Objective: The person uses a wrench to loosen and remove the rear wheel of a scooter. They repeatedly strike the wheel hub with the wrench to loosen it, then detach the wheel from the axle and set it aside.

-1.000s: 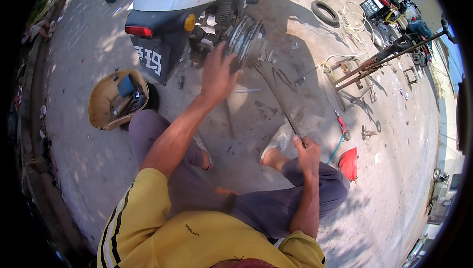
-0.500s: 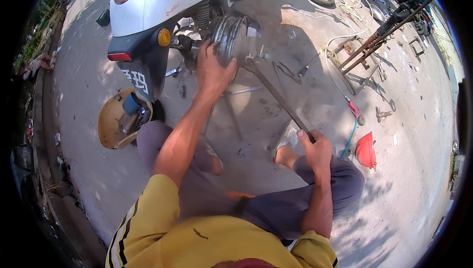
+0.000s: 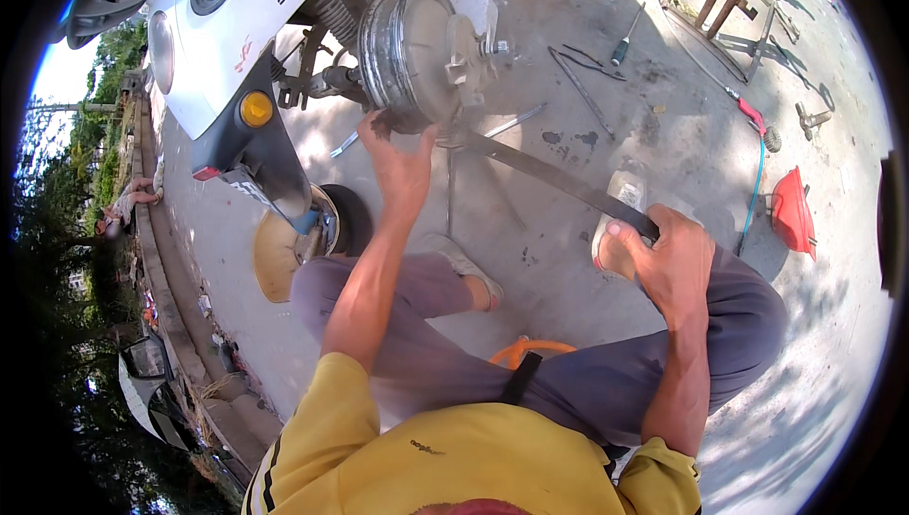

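Note:
My left hand (image 3: 400,167) cups the lower edge of a bare metal wheel rim (image 3: 383,56), thumb and fingers apart around it. No tyre is on the rim, which sits at the rear of a white scooter (image 3: 222,37). In my right hand (image 3: 677,255) is the near end of a long flat metal bar (image 3: 559,179), its fingers wrapped round it. The bar's far end reaches the bottom of the rim, close to my left thumb; its tip is blurred and partly hidden. An axle end with a nut (image 3: 497,47) sticks out of the hub.
A tan bowl-shaped container (image 3: 276,259) with items inside stands by my left knee. On the ground lie a screwdriver (image 3: 623,46), pliers (image 3: 592,62) and a thin rod (image 3: 581,94). A red funnel-like piece (image 3: 793,212) and an air hose (image 3: 753,117) are at right.
The view has shifted and tilted. My left hand has gone from the rim's side to its lower edge. The bar's far end now sits lower, under the rim; my right hand still grips it.

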### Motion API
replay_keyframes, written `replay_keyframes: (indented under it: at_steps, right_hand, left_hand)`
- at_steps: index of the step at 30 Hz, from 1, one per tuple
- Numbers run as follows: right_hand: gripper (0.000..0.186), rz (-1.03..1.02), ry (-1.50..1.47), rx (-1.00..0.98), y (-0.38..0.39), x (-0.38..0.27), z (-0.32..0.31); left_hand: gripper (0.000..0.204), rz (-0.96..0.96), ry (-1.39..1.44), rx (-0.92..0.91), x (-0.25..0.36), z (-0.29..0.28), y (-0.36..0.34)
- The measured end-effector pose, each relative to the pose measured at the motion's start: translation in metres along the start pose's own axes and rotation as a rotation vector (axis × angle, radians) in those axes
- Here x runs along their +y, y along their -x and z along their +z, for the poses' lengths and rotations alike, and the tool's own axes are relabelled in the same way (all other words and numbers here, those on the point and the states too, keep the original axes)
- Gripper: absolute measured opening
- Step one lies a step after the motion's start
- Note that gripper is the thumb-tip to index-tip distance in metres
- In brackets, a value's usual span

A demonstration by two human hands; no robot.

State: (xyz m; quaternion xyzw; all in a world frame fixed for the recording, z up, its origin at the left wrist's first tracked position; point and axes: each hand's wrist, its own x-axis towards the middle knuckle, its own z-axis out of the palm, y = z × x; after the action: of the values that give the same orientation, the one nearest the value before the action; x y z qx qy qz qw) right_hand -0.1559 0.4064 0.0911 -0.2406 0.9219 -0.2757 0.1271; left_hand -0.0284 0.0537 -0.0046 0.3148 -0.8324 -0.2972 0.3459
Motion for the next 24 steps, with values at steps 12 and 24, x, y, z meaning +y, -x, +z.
replay_keyframes:
  at_steps: [12, 24]
  right_hand:
    - [0.048, -0.075, 0.051, -0.016, -0.013, 0.01, 0.017]
    - [0.05, -0.123, 0.193, -0.109, -0.038, 0.016, 0.026]
  left_hand:
    - [0.019, -0.223, 0.209, -0.012, -0.021, -0.02, -0.017]
    - [0.032, -0.309, 0.181, -0.058, -0.05, -0.008, 0.009]
